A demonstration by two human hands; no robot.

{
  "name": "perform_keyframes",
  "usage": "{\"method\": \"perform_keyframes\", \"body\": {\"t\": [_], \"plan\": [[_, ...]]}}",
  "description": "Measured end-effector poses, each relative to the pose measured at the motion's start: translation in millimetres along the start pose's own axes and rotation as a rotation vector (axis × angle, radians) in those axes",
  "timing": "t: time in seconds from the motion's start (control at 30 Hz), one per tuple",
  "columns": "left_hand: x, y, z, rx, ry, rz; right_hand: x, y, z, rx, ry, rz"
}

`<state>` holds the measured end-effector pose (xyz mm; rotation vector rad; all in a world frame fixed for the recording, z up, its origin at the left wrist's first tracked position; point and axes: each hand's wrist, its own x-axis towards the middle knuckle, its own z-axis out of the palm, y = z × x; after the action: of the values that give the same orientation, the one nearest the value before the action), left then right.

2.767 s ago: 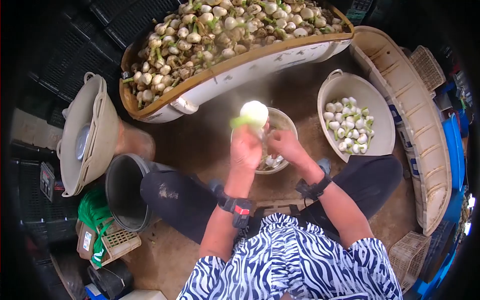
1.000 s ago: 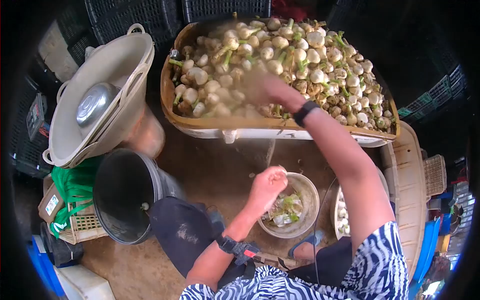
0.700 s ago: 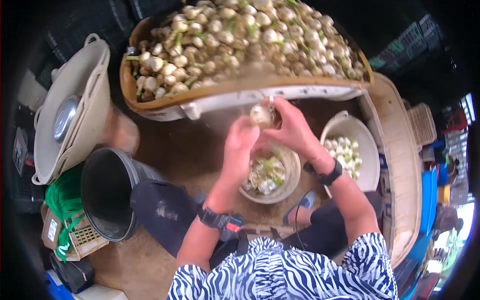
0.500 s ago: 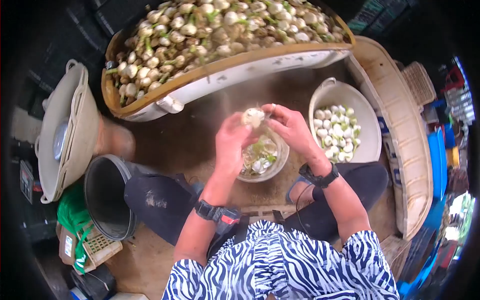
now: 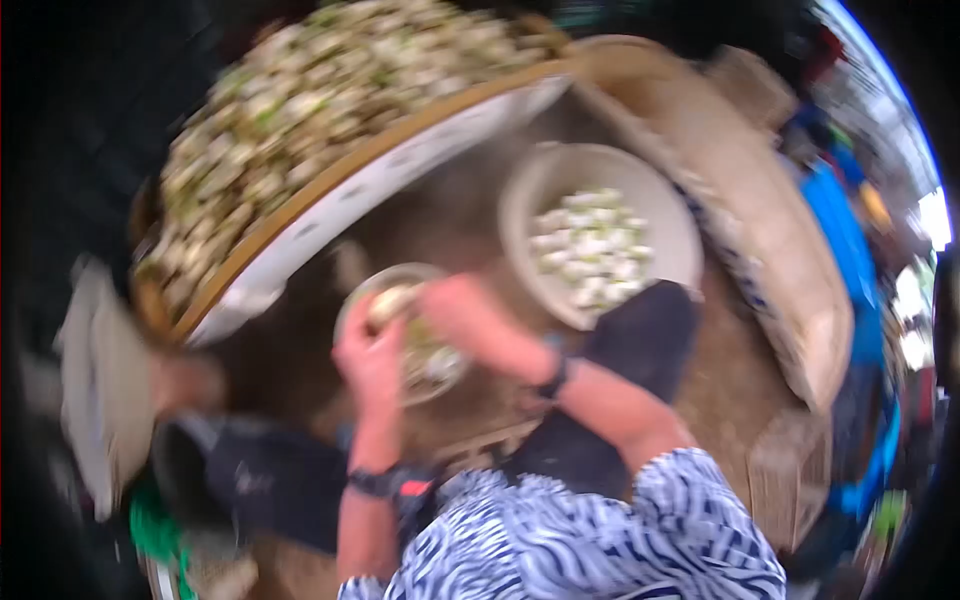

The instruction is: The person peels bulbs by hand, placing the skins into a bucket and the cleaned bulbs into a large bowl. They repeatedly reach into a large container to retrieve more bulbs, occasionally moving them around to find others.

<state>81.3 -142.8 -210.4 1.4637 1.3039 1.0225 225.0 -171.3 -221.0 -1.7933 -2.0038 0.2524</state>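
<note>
Motion blurs the whole view. My left hand [image 5: 370, 365] is closed around a pale garlic bulb [image 5: 392, 303] above a clear round bowl [image 5: 425, 397]. My right hand [image 5: 470, 318] is beside the bulb, its fingertips at the bulb's right side. Those fingers are smeared, so whether they grip anything does not show. White and greenish peelings [image 5: 440, 365] lie in the bowl, partly hidden by my hands.
A long trough [image 5: 420, 115] heaped with untrimmed garlic [image 5: 300, 110] curves across the back left. To the right stands a pale tub [image 5: 675, 220] holding cleaned white bulbs [image 5: 595, 245]. A long beige trough-like piece [image 5: 760, 230] borders the right side. A dark bucket [image 5: 185, 470] is at lower left.
The view has swung, so the trough, tub and bowl appear further left. My left hand still holds the bulb. My right hand stays close to it, now with its back turned more upward.
</note>
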Motion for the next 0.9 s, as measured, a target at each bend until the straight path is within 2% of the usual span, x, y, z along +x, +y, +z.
{"method": "perform_keyframes", "body": {"t": [0.03, 0.07, 0.1, 0.13, 0.17, 0.2, 0.23, 0.3, 0.33, 0.37, 0.4, 0.43, 0.47, 0.5, 0.53, 0.57, 0.63, 0.77, 0.83, 0.9], "plan": [[2, -12, -1, 0.02, -0.035, 0.037, -1, -5, 4, 0.004, 0.133, -0.006], [0, -9, 1, -0.038, -0.029, -0.005, 2, -3, 18, 0.085, 0.124, 0.017], [0, -13, 2, -0.109, -0.04, 0.014, 8, 3, 50, 0.089, 0.205, 0.014], [10, -37, 1, -0.1, -0.08, -0.03, 5, -1, 37, 0.107, 0.205, 0.031], [15, -48, 1, -0.114, -0.066, -0.02, 3, -4, 28, -0.032, 0.176, -0.01], [14, -43, -3, -0.146, -0.118, -0.119, 3, 0, 36, 0.088, 0.286, 0.033], [21, -48, -10, -0.229, -0.207, -0.114, -3, 7, 24, 0.093, 0.298, 0.044], [14, -51, -30, -0.459, -0.263, -0.23, -1, 11, 14, 0.011, 0.204, 0.01], [11, -42, -42, -0.607, -0.364, -0.261, 7, 32, 31, -0.043, 0.231, 0.103], [3, -35, -53, -0.776, -0.407, -0.256, 7, 57, 51, -0.043, 0.139, 0.214], [7, -44, -69, -0.918, -0.404, -0.377, 0, 81, 77, 0.116, 0.239, 0.166], [9, -48, -76, -1.122, -0.491, -0.41, -1, 91, 76, 0.323, 0.036, 0.267], [7, -41, -77, -1.2, -0.448, -0.477, 5, 64, 47, 0.478, -0.065, 0.506], [2, -30, -77, -1.152, -0.335, -0.565, 8, 57, 58, 0.154, 0.065, 0.187], [5, -42, -79, -1.106, -0.396, -0.567, 11, 40, 50, 0.303, 0.101, 0.137], [12, -61, -87, -1.072, -0.661, -0.479, 14, 13, 31, 0.412, 0.134, 0.113], [6, -48, -76, -1.062, -0.43, -0.578, 17, -14, 14, 0.392, 0.151, -0.108], [5, -38, -66, -1.018, -0.347, -0.652, 12, -27, 14, 0.433, 0.135, -0.239], [8, -42, -65, -0.885, -0.547, -0.526, 12, -27, 13, 0.381, 0.149, -0.228], [7, -39, -61, -0.836, -0.54, -0.485, 13, -26, 18, 0.337, 0.165, -0.262]]}}
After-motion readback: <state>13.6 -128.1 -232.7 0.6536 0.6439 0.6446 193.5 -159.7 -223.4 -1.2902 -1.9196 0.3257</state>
